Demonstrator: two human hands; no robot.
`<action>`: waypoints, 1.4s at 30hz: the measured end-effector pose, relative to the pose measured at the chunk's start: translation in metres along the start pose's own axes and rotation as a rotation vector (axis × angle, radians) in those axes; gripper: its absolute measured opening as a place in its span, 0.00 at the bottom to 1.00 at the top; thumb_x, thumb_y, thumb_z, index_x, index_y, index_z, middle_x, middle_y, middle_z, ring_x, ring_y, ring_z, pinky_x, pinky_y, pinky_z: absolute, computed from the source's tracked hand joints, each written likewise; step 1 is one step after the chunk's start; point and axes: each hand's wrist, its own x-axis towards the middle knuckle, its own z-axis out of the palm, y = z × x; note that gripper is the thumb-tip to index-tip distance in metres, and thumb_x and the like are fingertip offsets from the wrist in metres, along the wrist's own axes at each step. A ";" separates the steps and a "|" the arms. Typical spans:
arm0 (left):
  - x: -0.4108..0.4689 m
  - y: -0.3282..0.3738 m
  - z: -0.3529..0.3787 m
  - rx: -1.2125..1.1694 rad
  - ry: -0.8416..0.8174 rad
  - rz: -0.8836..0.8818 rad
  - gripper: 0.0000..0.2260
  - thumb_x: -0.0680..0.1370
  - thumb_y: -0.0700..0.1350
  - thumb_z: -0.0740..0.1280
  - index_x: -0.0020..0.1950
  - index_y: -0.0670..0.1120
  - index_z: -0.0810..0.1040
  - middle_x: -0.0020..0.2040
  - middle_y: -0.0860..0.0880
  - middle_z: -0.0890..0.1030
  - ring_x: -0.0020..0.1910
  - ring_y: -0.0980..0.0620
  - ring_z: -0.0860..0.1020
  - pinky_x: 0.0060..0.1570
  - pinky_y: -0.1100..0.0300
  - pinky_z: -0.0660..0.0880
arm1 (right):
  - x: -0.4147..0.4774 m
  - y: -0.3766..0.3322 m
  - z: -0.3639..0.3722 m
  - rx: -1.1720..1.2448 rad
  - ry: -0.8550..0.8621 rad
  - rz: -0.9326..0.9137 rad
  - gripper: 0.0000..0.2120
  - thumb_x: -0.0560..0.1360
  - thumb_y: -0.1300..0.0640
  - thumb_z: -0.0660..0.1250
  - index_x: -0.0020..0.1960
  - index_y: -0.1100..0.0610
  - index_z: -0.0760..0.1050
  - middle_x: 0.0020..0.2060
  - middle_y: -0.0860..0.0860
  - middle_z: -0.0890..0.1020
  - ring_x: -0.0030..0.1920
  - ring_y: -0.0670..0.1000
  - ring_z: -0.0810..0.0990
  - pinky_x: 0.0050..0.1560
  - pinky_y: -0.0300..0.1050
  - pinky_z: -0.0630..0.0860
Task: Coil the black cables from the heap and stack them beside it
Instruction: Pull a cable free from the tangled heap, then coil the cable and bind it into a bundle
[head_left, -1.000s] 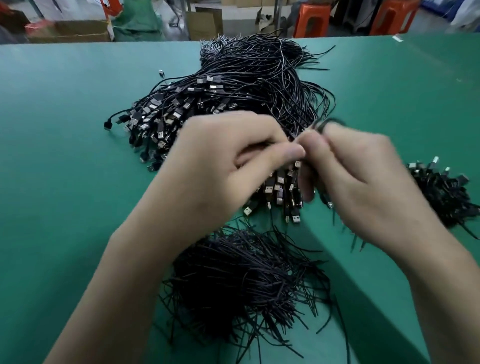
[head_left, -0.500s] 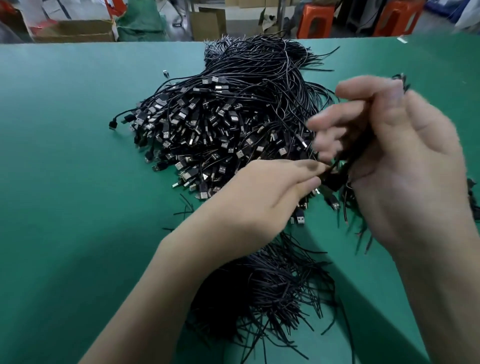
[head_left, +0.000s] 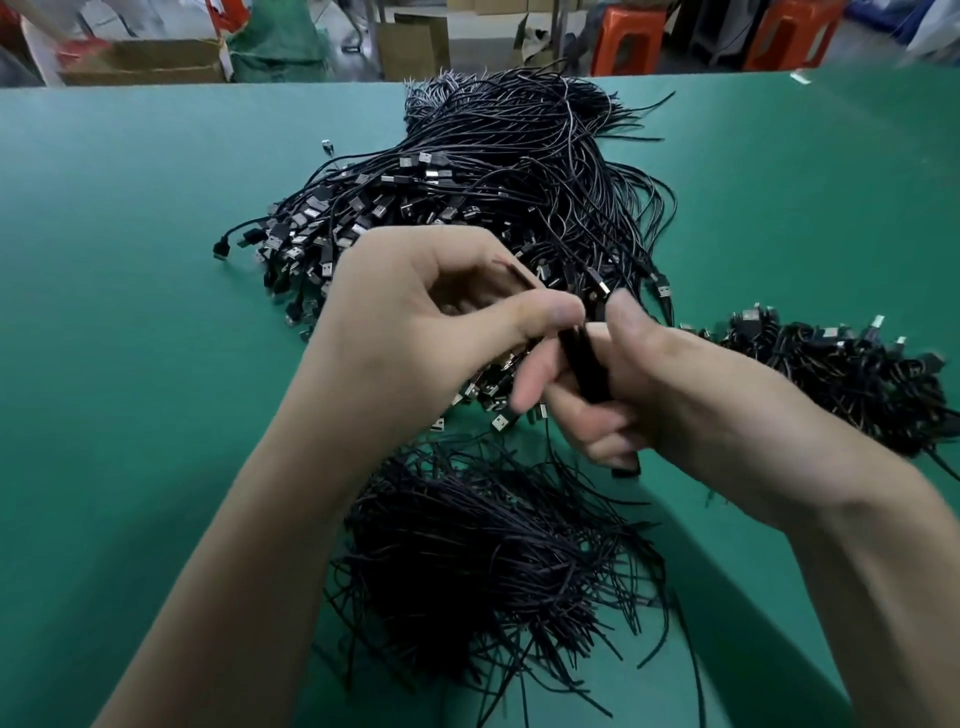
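Heap of black cables lies in the middle of the tabletop, toward its far edge. The left hand pinches the folded cable at its top; the right hand grips its lower part. The stack waits near the right edge. If one grip loosens, the folded cable may spring open and tangle with the heap.

Black cable heap lies mid-table; coiled stack right; folded bundle held.
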 end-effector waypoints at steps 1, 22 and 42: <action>0.000 -0.002 0.002 -0.057 -0.008 -0.002 0.05 0.76 0.45 0.77 0.44 0.44 0.86 0.36 0.45 0.84 0.35 0.39 0.80 0.33 0.43 0.75 | -0.002 0.000 -0.002 0.054 -0.081 -0.017 0.23 0.81 0.44 0.52 0.53 0.58 0.80 0.31 0.48 0.64 0.31 0.47 0.63 0.32 0.39 0.65; 0.004 -0.016 0.009 -0.091 0.104 -0.094 0.10 0.80 0.43 0.73 0.42 0.38 0.83 0.31 0.38 0.75 0.28 0.53 0.68 0.27 0.61 0.64 | 0.012 0.011 0.011 0.166 0.326 -0.139 0.09 0.77 0.52 0.66 0.46 0.58 0.76 0.41 0.57 0.86 0.39 0.48 0.84 0.39 0.40 0.78; 0.000 -0.008 0.031 -0.203 0.142 -0.175 0.16 0.84 0.49 0.66 0.49 0.36 0.83 0.38 0.39 0.83 0.33 0.38 0.80 0.32 0.46 0.79 | 0.019 0.019 0.029 -0.564 0.573 -0.180 0.18 0.86 0.46 0.53 0.38 0.46 0.67 0.27 0.41 0.73 0.26 0.44 0.69 0.30 0.38 0.65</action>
